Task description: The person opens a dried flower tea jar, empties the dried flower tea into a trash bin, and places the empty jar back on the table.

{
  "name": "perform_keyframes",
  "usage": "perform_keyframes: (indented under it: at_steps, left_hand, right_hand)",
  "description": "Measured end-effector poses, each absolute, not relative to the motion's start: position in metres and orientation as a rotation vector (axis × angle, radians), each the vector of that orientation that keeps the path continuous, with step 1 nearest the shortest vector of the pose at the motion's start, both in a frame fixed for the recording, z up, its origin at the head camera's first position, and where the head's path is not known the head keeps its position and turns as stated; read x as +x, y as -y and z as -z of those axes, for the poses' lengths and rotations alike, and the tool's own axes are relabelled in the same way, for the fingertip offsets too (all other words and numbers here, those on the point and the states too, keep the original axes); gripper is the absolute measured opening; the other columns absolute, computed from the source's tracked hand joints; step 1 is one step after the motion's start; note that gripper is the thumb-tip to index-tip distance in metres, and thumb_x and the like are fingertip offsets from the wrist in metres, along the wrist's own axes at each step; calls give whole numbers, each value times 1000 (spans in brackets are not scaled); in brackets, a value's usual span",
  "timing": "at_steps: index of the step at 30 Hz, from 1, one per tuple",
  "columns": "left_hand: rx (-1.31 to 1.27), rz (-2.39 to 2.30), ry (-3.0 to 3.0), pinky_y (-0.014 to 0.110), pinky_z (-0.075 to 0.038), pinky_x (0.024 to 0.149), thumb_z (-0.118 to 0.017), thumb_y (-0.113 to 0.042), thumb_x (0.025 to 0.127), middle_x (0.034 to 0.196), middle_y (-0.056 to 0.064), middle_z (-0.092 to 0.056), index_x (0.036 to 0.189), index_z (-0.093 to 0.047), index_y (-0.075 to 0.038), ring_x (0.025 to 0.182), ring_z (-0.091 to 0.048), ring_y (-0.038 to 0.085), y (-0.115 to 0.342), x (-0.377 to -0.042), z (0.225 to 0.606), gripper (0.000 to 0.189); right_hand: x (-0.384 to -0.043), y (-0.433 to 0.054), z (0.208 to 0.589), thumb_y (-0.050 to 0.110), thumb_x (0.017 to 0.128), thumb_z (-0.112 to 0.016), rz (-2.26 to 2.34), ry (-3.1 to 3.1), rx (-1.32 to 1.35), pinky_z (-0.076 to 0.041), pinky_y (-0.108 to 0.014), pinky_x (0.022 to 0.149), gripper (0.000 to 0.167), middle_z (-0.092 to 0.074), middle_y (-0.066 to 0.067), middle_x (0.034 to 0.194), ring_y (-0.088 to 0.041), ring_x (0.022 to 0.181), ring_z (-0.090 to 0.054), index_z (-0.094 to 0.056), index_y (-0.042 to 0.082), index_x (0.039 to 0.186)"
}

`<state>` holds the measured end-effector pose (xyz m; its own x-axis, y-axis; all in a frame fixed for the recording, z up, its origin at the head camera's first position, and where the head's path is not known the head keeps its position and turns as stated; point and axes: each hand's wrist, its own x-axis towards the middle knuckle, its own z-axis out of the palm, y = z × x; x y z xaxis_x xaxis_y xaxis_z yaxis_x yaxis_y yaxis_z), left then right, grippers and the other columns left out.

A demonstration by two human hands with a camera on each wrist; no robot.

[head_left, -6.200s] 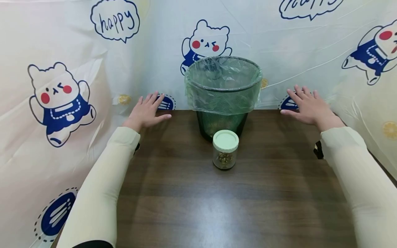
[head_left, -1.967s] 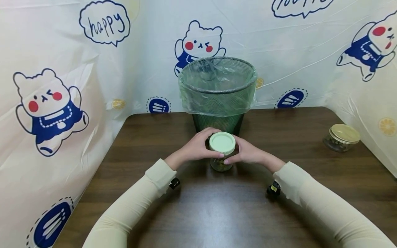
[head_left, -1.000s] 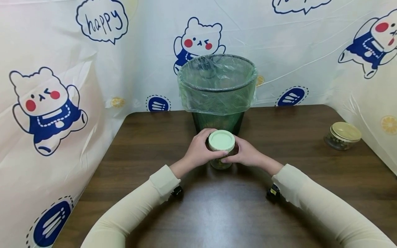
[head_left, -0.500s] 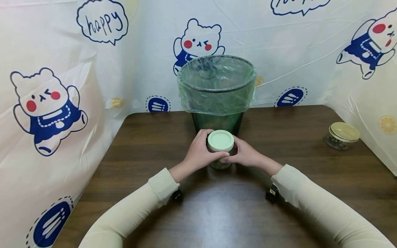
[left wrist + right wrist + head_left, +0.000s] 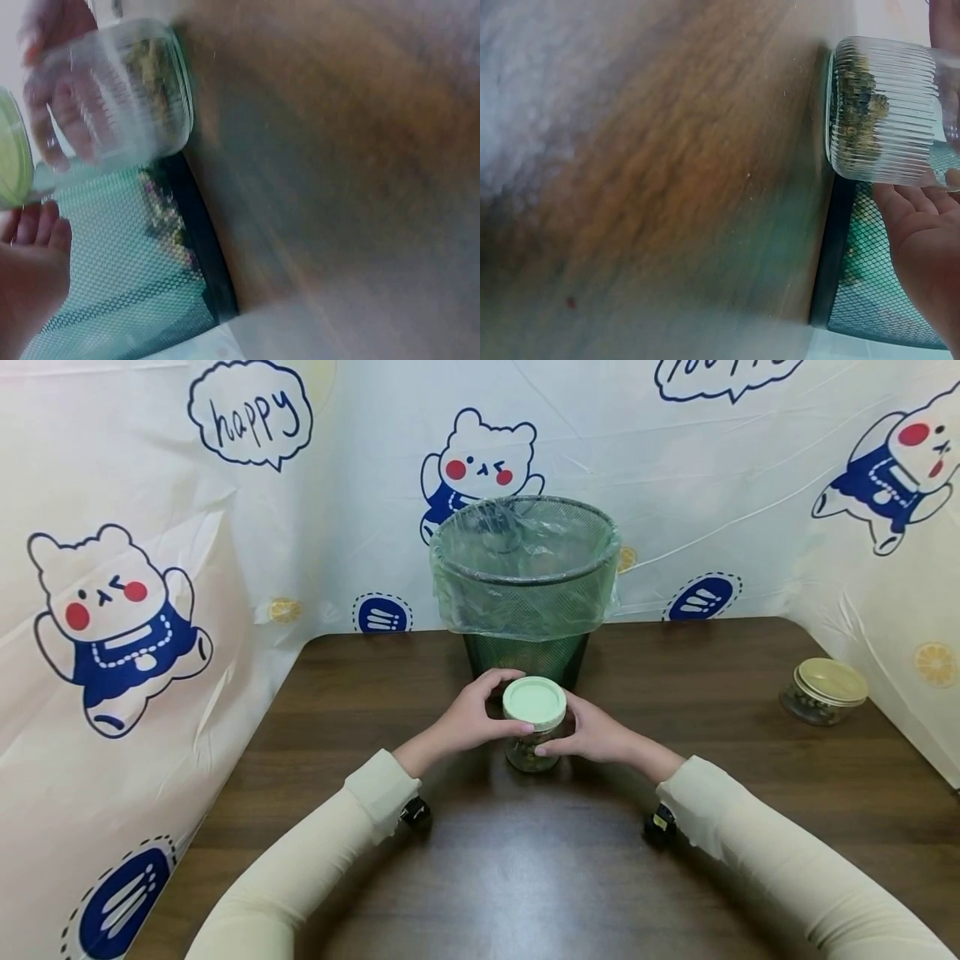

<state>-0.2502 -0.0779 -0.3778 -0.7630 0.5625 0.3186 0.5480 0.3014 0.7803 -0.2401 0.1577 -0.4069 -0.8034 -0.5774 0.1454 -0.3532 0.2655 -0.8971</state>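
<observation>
A glass jar [image 5: 531, 758] with a pale green lid [image 5: 534, 700] stands upright on the table, and dried greenish-brown bits lie at its bottom. My left hand [image 5: 472, 717] grips the lid from the left, its thumb along the front rim and its fingers bent round the back. Lower down, my right hand [image 5: 602, 733] holds the glass body from the right, thumb in front. In the right wrist view the ribbed jar [image 5: 885, 112] touches the tabletop. The left wrist view is blurred, with the lid [image 5: 11, 154] at its left edge. Some fingertips are hidden behind the jar.
Right behind the jar stands a dark mesh bin [image 5: 525, 610], lined with a green plastic bag. A second, lower jar [image 5: 823, 693] with a yellowish lid sits at the table's right side. Printed white cloth hangs behind the brown table [image 5: 480, 877].
Both hands came from the far sides of the table to the jar. During the last half second my left hand has swung left, its thumb sliding back along the lid. The right hand has stayed put.
</observation>
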Motion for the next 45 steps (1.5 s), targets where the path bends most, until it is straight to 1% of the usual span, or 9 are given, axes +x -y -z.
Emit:
perform_keyframes:
  at_steps: [6,11,16,22,24,29,33,40,45]
  left_hand:
    - [1074,-1460,-2442,37,-41,97,-82,-17,77,130,4,-53,140,-47,-2,116,-50,17,78,-258,374,74]
    - [1116,-1450,-2360,39,-39,99,-84,-14,74,132,6,-53,141,-45,0,120,-48,19,76,-264,373,78]
    - [1120,-1465,-2349,37,-39,99,-83,-14,74,128,7,-54,138,-49,-2,117,-50,18,75,-261,371,73]
    - [1038,-1467,-2447,40,-40,97,-85,-18,74,128,6,-56,136,-52,-7,115,-51,19,73,-255,373,71]
    - [1024,-1467,-2484,39,-41,96,-85,-21,74,128,3,-55,135,-52,-9,114,-51,16,72,-255,379,70]
    - [982,-1501,-2529,40,-42,96,-83,-23,75,128,2,-53,136,-49,-9,114,-51,16,69,-248,383,71]
    - [917,-1557,-2574,40,-43,94,-84,-26,75,126,1,-53,134,-49,-11,112,-51,15,64,-241,386,70]
    - [731,-1646,-2721,39,-44,90,-88,-35,69,121,1,-52,128,-50,-11,108,-51,16,52,-228,391,74]
    - [635,-1655,-2778,39,-43,89,-89,-41,66,119,0,-51,127,-49,-11,107,-50,17,47,-224,392,79]
  right_hand:
    - [-241,-157,408,10,80,-80,1569,-2279,-880,-43,-45,96,81,-47,-12,137,-25,120,-50,-33,4,145]
    - [-242,-157,407,9,80,-81,1567,-2265,-876,-42,-46,97,81,-47,-11,137,-24,121,-49,-33,5,145]
    - [-243,-156,407,10,80,-81,1553,-2267,-877,-42,-46,97,82,-47,-11,137,-25,121,-48,-32,4,146]
    - [-242,-157,407,9,80,-80,1562,-2263,-891,-43,-46,96,81,-46,-11,137,-25,121,-48,-32,4,146]
    - [-242,-156,407,8,80,-80,1569,-2263,-897,-43,-44,96,81,-47,-11,137,-24,120,-49,-33,4,145]
    - [-241,-156,407,8,79,-81,1579,-2277,-903,-43,-41,96,79,-48,-10,135,-23,120,-49,-35,5,144]
    - [-241,-156,409,9,79,-81,1583,-2300,-907,-42,-42,97,78,-48,-10,135,-24,120,-49,-36,5,143]
    - [-238,-156,408,11,78,-82,1582,-2319,-889,-44,-43,95,80,-48,-9,136,-24,121,-50,-36,8,144]
    - [-238,-155,408,12,78,-82,1585,-2327,-879,-45,-40,95,80,-48,-8,136,-23,121,-50,-36,8,144]
